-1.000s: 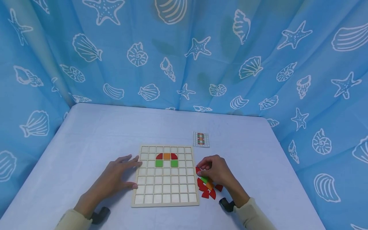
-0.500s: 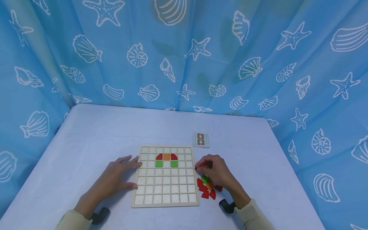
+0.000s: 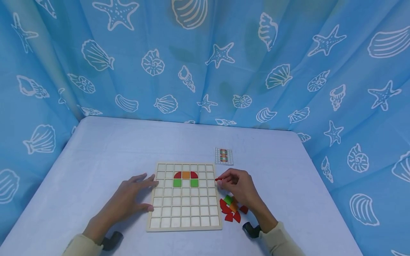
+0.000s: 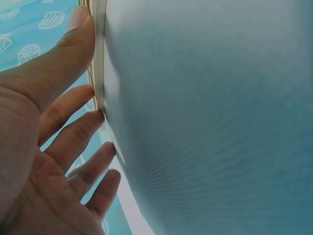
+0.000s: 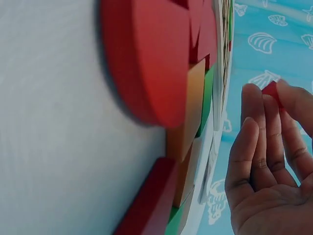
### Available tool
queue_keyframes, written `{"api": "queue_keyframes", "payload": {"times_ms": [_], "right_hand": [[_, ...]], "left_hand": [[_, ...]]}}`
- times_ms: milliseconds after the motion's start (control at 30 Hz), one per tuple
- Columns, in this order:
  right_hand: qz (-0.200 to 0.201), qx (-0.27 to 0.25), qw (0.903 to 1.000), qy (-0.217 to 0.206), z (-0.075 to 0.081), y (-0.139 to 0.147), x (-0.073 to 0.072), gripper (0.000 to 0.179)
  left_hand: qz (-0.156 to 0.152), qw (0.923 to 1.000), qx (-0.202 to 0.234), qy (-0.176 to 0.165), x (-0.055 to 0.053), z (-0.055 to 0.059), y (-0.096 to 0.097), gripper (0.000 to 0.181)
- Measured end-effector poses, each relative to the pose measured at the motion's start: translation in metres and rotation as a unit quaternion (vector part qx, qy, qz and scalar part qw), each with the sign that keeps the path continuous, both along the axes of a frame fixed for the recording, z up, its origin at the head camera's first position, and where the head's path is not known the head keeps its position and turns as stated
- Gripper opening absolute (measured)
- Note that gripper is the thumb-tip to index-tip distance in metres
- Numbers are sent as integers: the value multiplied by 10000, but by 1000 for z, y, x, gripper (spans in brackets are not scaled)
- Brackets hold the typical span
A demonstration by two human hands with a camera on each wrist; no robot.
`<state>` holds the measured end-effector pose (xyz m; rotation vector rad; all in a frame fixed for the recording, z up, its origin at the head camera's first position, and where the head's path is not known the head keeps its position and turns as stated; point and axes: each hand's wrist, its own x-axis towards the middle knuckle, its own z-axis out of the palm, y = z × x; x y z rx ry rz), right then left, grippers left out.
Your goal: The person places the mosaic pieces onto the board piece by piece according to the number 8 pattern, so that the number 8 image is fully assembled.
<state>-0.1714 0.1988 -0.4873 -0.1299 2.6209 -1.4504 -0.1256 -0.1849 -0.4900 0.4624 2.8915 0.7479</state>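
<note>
A square grid board (image 3: 184, 229) lies on the table, with an orange square tile (image 3: 185, 175) between two red quarter-round tiles (image 3: 194, 175) and a green square tile (image 3: 194, 183) under each red one. At its left edge rests my left hand (image 3: 126, 195), thumb and fingertips touching the frame, fingers spread. Between thumb and fingers my right hand (image 3: 241, 186) pinches a red tile (image 3: 219, 179), edge-on beside the board's right rim. The right wrist view shows only a corner of that red tile (image 5: 270, 89), the fingers hiding the remainder.
Right of the board, below my right hand, loose tiles lie in a heap: several red ones (image 3: 237, 216), a green one (image 3: 228, 199) and an orange one (image 3: 233, 207). A small pattern card (image 3: 224, 156) lies beyond the board's upper right corner. A blue shell-print curtain (image 3: 179, 57) hangs behind the table.
My right hand has picked the red tile up from beside the board, tipped it on edge and moved it slightly away from me. My left hand stays in place.
</note>
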Motion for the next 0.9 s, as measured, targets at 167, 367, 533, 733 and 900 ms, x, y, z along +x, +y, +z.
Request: {"api": "queue_keyframes", "payload": {"times_ms": [167, 367, 533, 733, 900], "right_hand": [[-32, -48, 9999, 121, 1, -8, 0, 12], [239, -300, 9990, 237, 1, -25, -1, 17], [514, -422, 9977, 137, 3, -41, 1, 14], [755, -248, 9967, 154, 5, -58, 1, 14], [1101, -268, 9930, 323, 6, -70, -1, 25]], "left_hand": [[37, 10000, -14, -3, 0, -1, 0, 84], [37, 10000, 35, 43, 1, -1, -2, 84], [42, 10000, 29, 73, 1, -3, -2, 83], [30, 10000, 70, 39, 0, -4, -2, 83], [-12, 9999, 110, 66, -1, -5, -3, 83]]}}
